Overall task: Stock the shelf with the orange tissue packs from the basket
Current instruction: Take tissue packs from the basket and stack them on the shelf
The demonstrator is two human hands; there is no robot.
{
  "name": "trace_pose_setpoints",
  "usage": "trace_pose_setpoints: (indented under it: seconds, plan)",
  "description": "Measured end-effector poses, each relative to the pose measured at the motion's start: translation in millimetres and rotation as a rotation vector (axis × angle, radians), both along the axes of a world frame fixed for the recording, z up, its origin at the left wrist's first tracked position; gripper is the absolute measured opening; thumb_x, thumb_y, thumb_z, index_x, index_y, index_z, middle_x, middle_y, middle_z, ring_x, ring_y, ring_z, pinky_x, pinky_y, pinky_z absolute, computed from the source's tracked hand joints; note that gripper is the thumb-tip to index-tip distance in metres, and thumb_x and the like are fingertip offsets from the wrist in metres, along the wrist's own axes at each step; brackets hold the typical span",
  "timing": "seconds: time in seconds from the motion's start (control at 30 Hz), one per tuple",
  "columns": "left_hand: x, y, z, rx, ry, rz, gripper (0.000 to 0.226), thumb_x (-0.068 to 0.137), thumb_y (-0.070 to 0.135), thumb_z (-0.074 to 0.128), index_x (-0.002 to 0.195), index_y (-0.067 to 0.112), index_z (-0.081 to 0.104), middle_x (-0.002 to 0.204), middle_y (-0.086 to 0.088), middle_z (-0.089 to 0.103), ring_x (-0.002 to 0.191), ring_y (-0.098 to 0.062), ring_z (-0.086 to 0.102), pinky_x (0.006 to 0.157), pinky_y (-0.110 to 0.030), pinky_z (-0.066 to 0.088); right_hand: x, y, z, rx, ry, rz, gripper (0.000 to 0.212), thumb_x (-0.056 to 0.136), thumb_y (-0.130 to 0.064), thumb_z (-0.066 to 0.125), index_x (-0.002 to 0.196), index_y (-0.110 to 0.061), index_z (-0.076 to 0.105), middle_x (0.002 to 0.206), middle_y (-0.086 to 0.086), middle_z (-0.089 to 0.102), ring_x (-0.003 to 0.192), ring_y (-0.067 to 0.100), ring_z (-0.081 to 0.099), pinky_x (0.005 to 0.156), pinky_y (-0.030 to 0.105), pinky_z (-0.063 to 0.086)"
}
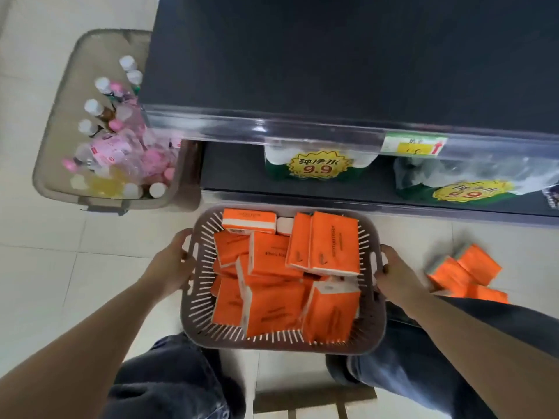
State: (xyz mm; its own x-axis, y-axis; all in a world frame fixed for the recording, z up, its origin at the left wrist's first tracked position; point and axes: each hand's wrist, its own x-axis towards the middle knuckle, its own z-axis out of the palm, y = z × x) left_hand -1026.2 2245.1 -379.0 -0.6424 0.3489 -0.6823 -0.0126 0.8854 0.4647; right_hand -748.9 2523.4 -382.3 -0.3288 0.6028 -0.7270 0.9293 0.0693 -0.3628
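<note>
A brown slotted basket sits between my knees, filled with several orange tissue packs lying at all angles. My left hand grips the basket's left handle. On the opposite side, my right hand grips the right handle. In front of the basket stands the dark shelf, its upper board bare of goods. More orange tissue packs lie loose on the floor to the right of the basket, beside my right forearm.
A grey bin full of bottles stands on the floor at the left of the shelf. The lower shelf holds wrapped water packs with yellow 9.9 price tags. A clear rail with a price label fronts the upper board. Pale floor tiles surround everything.
</note>
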Motion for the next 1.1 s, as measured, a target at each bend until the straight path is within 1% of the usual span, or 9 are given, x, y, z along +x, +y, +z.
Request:
trace_pose_setpoints:
  seconds: [0.07,0.17,0.3,0.5,0.7,0.8,0.9,1.03,1.1]
  plan:
    - [-2,3,-21,0.012,-0.021,0.013,0.049,0.094,0.008,0.049,0.137,0.028,0.037,0.083,-0.01,0.061,0.07,-0.032,0.067,0.061,-0.049,0.06,-3,2,-22,-0.025,0.002,-0.026,0.057,0.088,-0.011,0.056,0.138,-0.024,0.031,0.089,0.006,0.061,0.079,0.028,0.065,0.072,0.048,0.058]
    - [-9,10,-45,0.03,-0.069,0.039,0.051,0.093,0.003,0.05,0.136,0.029,0.037,0.086,-0.013,0.061,0.07,-0.03,0.066,0.062,-0.048,0.06,-5,7,-50,-0.034,0.013,-0.073,0.059,0.087,-0.008,0.056,0.138,-0.026,0.032,0.093,0.009,0.061,0.083,0.031,0.065,0.075,0.05,0.057]
    - [-11,17,-60,0.065,-0.104,0.026,0.053,0.091,0.001,0.051,0.135,0.029,0.037,0.086,-0.014,0.064,0.068,-0.025,0.066,0.06,-0.044,0.06,3,12,-71,-0.016,0.038,-0.088,0.059,0.084,-0.007,0.056,0.135,-0.026,0.034,0.095,0.015,0.063,0.083,0.034,0.065,0.07,0.045,0.058]
    - [10,20,-65,0.097,-0.01,0.032,0.058,0.091,0.0,0.049,0.141,0.026,0.035,0.088,-0.011,0.063,0.072,-0.029,0.067,0.067,-0.05,0.06,9,13,-80,0.052,0.117,-0.078,0.058,0.084,-0.011,0.058,0.135,-0.024,0.035,0.099,0.011,0.063,0.086,0.032,0.065,0.074,0.046,0.057]
    - [30,14,-63,0.078,0.119,0.056,0.06,0.09,-0.001,0.045,0.142,0.027,0.034,0.085,-0.008,0.061,0.069,-0.028,0.067,0.063,-0.046,0.06,14,13,-77,0.107,0.14,-0.023,0.05,0.086,-0.019,0.061,0.13,-0.024,0.038,0.093,0.004,0.06,0.079,0.027,0.065,0.062,0.041,0.059]
    - [34,16,-66,0.061,0.161,0.063,0.059,0.092,0.0,0.044,0.143,0.028,0.034,0.094,-0.011,0.062,0.074,-0.031,0.068,0.067,-0.051,0.06,17,15,-78,0.121,0.141,-0.011,0.048,0.087,-0.016,0.059,0.13,-0.024,0.039,0.094,0.003,0.058,0.078,0.026,0.064,0.058,0.037,0.057]
    - [36,20,-70,0.047,0.176,0.041,0.058,0.093,0.0,0.045,0.143,0.027,0.035,0.104,-0.014,0.064,0.078,-0.033,0.069,0.066,-0.05,0.06,19,19,-82,0.137,0.137,-0.012,0.05,0.088,-0.016,0.058,0.134,-0.024,0.038,0.1,0.006,0.06,0.08,0.026,0.064,0.062,0.038,0.058]
    - [30,28,-78,0.053,0.163,0.028,0.054,0.093,0.002,0.047,0.14,0.026,0.037,0.095,-0.011,0.063,0.074,-0.031,0.069,0.062,-0.047,0.061,17,21,-91,0.143,0.117,-0.039,0.053,0.09,-0.016,0.058,0.137,-0.024,0.036,0.112,0.011,0.061,0.084,0.028,0.065,0.068,0.04,0.058]
    - [28,31,-84,0.054,0.14,0.027,0.051,0.094,0.003,0.047,0.138,0.027,0.038,0.09,-0.01,0.064,0.072,-0.03,0.069,0.063,-0.049,0.061,16,21,-96,0.145,0.104,-0.05,0.052,0.091,-0.017,0.057,0.138,-0.024,0.035,0.109,0.009,0.062,0.082,0.028,0.065,0.065,0.038,0.058]
